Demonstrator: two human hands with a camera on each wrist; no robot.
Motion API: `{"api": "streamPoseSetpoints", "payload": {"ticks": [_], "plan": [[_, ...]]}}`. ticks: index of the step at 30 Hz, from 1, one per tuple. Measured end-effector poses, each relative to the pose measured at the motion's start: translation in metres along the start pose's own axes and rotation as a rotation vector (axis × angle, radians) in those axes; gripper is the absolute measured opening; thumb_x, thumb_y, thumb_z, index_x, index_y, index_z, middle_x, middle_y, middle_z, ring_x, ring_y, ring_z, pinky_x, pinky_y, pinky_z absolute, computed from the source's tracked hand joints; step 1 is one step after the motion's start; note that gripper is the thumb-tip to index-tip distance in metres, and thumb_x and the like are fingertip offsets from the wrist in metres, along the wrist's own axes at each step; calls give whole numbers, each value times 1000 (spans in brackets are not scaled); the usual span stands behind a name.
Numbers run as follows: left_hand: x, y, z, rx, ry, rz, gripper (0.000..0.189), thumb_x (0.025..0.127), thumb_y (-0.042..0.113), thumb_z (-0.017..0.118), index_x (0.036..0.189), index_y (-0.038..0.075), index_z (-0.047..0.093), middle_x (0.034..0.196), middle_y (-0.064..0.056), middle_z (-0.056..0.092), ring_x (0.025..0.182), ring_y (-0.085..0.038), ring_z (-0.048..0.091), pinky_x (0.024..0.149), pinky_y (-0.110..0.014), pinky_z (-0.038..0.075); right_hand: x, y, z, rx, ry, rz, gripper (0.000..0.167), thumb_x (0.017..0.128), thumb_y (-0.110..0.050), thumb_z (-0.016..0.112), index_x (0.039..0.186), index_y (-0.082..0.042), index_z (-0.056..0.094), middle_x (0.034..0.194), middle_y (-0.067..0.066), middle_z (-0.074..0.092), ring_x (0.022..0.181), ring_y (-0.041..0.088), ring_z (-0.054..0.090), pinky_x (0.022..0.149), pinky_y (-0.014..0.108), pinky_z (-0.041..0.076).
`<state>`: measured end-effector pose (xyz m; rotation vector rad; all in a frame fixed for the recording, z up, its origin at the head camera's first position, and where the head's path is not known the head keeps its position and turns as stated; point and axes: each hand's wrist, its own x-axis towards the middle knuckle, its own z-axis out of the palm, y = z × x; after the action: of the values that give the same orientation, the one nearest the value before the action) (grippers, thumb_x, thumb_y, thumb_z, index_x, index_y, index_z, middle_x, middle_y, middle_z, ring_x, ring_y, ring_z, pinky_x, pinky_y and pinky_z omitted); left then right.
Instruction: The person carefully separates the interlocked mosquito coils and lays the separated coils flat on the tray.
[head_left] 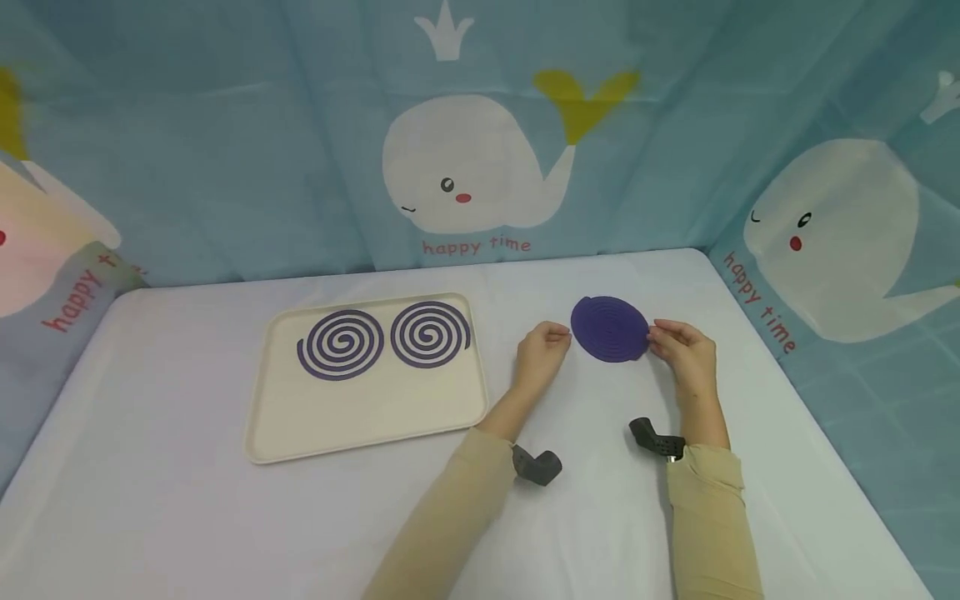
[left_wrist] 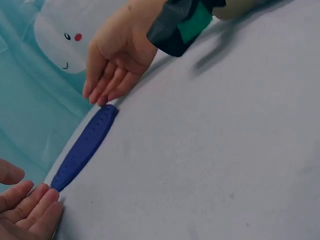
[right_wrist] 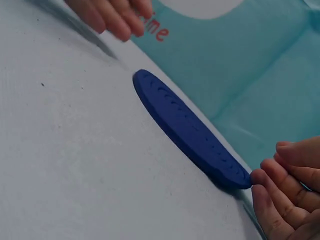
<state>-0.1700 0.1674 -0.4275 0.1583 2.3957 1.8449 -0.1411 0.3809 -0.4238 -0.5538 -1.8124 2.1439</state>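
Observation:
A flat purple disc of mosquito coils [head_left: 610, 329], wound tightly together, lies on the white table in the head view. At its right edge are the fingertips of my right hand [head_left: 686, 354], which touch the rim while the thumb stands apart from it in the right wrist view. Just off the left edge is my left hand [head_left: 542, 358], holding nothing. The left wrist view shows the disc [left_wrist: 85, 147] nearly edge-on between both hands. To the left, two separate spiral mosquito coils, one [head_left: 341, 344] beside the other [head_left: 430, 335], lie on a cream tray [head_left: 367, 417].
The tray's raised rim lies close beside my left forearm. Each wrist carries a black camera mount, the left one [head_left: 537, 467] and the right one [head_left: 655, 437]. A blue curtain [head_left: 300, 150] with printed whales hangs behind the white table [head_left: 187, 517] and along its sides.

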Motion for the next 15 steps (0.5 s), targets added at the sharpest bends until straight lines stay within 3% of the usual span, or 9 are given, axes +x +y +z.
{"api": "streamPoseSetpoints", "payload": {"ticks": [5,10,15], "plan": [[7,-4,4,-53,-27,-71,20,88,9,61,104,-1,68,97,-12,70,85,-19,68,70,-21,54,2,2,2,-46,57,26,21,86,7,62,106,13,60,80,0,69,74,9,67,75,19,54],[8,-4,13,-226,-78,-158,28,88,5,60,114,-6,62,108,-16,67,94,-21,67,75,-20,54,4,4,1,-142,88,41,30,86,6,62,114,14,56,79,-6,67,75,4,64,73,14,52],[5,3,18,-439,-54,-283,35,88,6,60,120,-7,57,116,-17,63,107,-25,61,85,-25,53,2,6,-2,-227,68,13,27,84,6,63,111,9,60,81,-9,68,77,3,63,72,11,51]]}}
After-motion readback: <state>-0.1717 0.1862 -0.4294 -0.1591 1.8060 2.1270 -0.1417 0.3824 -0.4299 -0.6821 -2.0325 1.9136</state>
